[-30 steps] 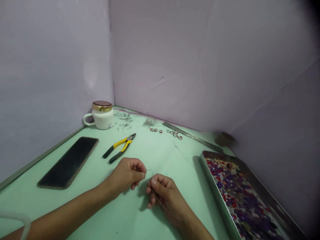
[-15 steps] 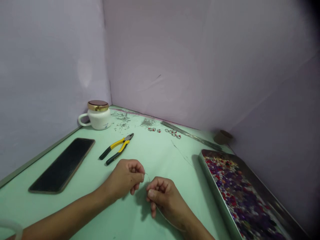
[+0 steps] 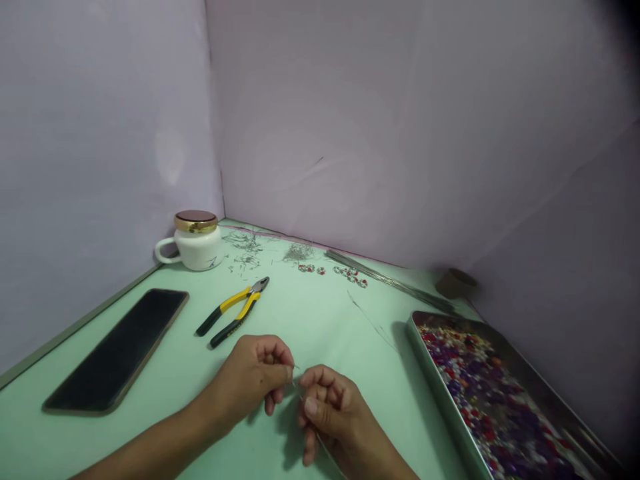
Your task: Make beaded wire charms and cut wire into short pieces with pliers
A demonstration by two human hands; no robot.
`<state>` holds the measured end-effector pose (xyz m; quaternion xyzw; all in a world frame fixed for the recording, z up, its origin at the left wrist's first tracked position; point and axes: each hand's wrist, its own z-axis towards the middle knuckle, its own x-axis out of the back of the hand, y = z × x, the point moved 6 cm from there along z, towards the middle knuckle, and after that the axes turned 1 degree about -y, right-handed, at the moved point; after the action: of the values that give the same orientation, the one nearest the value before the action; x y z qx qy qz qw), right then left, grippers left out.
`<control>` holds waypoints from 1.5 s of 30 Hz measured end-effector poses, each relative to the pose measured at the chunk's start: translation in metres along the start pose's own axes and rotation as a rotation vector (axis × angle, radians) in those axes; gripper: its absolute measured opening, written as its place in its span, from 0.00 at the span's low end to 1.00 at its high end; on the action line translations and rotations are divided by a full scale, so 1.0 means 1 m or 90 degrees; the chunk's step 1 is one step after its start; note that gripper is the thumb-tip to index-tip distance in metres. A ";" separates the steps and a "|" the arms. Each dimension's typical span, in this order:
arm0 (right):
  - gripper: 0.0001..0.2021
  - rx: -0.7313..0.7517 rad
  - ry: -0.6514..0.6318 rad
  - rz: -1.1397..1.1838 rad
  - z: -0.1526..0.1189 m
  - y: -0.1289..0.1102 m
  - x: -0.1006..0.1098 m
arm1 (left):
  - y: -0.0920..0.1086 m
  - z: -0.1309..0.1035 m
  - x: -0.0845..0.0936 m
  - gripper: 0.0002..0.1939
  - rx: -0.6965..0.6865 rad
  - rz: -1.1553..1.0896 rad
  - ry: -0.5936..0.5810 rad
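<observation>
My left hand [image 3: 257, 379] is closed in a pinch on a thin wire, and a short bit of it pokes out past the fingertips. Close beside it, my right hand [image 3: 337, 415] pinches the same thin wire [image 3: 329, 455] between thumb and fingers. The wire trails down from the right hand toward the bottom edge. Both hands are held just above the pale green table [image 3: 240, 453], their fingertips a small gap apart. Pliers [image 3: 235, 311] with yellow and black handles lie beyond the left hand, jaws pointing away.
A dark phone [image 3: 120, 353] lies at left, a lidded white mug [image 3: 200, 250] behind it. Wire scraps [image 3: 299, 251], small red-beaded rings [image 3: 350, 274] and a bundle of straight wires [image 3: 390, 279] line the back. At right stands a metal tray [image 3: 443, 400] of mixed beads.
The scene sits slightly lower in the picture. My fingertips are closer together, and the wire that arched between them now shows as short pieces near the left fingertips.
</observation>
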<state>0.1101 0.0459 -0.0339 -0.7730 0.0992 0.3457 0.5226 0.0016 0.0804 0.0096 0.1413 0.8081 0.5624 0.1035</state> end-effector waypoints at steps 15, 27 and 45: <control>0.16 -0.074 -0.003 0.021 -0.006 0.001 -0.005 | 0.000 -0.005 -0.011 0.04 -0.043 0.069 -0.064; 0.14 -0.110 0.007 0.052 -0.009 0.002 -0.005 | 0.005 -0.008 -0.012 0.05 -0.138 0.119 -0.072; 0.16 -0.008 0.112 -0.067 -0.009 -0.004 0.004 | 0.010 -0.010 -0.013 0.07 -0.201 0.200 -0.075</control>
<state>0.1191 0.0409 -0.0321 -0.8076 0.1016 0.2492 0.5248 0.0120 0.0706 0.0227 0.2799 0.6705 0.6822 0.0823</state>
